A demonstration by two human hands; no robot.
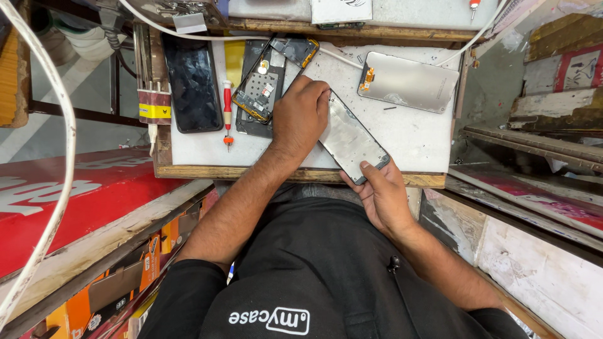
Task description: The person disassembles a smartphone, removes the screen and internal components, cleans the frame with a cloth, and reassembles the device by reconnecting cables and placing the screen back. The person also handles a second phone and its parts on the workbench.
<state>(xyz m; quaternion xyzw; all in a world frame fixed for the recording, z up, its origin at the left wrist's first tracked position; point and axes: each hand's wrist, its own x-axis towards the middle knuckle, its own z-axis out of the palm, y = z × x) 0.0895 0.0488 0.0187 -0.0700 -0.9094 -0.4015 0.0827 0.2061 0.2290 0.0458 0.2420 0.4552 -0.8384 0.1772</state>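
A silver phone screen panel point(352, 139) lies diagonally on the white work mat point(414, 135), metal back up. My left hand point(300, 116) presses down on its upper end, fingers curled over the edge. My right hand point(381, 194) grips its lower corner at the bench's front edge, thumb on top. Just left of my left hand lies an opened phone frame point(262, 81) with its circuit board showing.
A dark phone point(192, 81) and a red-handled screwdriver point(227, 113) lie at the mat's left. A second silver screen panel point(408, 81) rests at the back right. White cables point(50, 188) cross on the left, above a red counter point(75, 194). Wooden shelves stand on the right.
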